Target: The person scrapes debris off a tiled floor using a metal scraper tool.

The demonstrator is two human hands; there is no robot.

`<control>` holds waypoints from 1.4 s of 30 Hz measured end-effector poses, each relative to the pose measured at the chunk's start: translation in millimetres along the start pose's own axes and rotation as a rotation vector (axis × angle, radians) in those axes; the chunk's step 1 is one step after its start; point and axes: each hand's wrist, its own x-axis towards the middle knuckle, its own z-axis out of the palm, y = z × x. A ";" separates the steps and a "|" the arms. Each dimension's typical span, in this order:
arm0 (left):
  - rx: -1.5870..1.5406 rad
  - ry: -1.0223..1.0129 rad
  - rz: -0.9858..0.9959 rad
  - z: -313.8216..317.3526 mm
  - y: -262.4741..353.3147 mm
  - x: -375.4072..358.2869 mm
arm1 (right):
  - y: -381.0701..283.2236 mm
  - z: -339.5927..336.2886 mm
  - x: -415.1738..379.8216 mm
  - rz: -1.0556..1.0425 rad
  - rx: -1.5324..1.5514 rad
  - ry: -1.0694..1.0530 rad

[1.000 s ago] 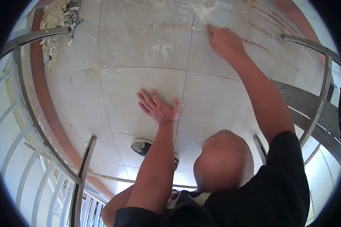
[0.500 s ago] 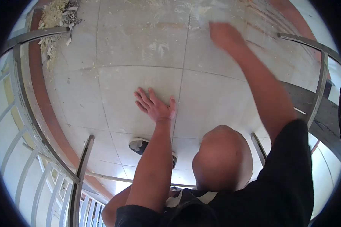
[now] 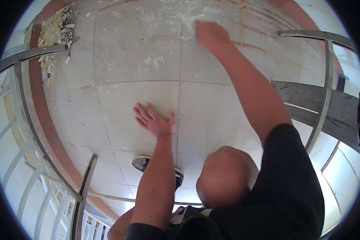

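Note:
My left hand (image 3: pixel 156 122) lies palm down on the pale tiled floor (image 3: pixel 136 94), its fingers spread and nothing in them. Farther ahead and to the right, my right hand (image 3: pixel 213 35) is closed and low over the floor, somewhat blurred. Its fingers are curled under, so whatever they may hold is hidden. White smears and small crumbs mark the tiles around that hand, and reddish-brown streaks run off to its right. My bent knee (image 3: pixel 228 176) rises between the two arms.
A heap of yellowish rubble (image 3: pixel 56 36) lies at the far left by a reddish-brown border (image 3: pixel 48 120). Grey metal bars (image 3: pixel 326 92) stand on both sides, with a dark plank (image 3: pixel 300 96) at right. White railings (image 3: pixel 26 192) line the left. A shoe (image 3: pixel 141 163) rests behind my left hand.
My right hand has moved left across the floor, still closed. My left hand stays flat on the same tile, while the whole view has shifted slightly.

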 end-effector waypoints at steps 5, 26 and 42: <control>0.044 -0.009 -0.042 -1.7 -0.2 -0.5 | -7.1 17.4 -6.6 -0.044 0.348 0.093; -0.225 -0.395 0.002 -14.6 170.9 79.1 | 98.8 105.5 -86.0 0.134 -0.045 0.586; -0.044 -0.676 0.042 -51.9 159.7 163.4 | 96.2 102.5 -87.6 0.160 -0.044 0.522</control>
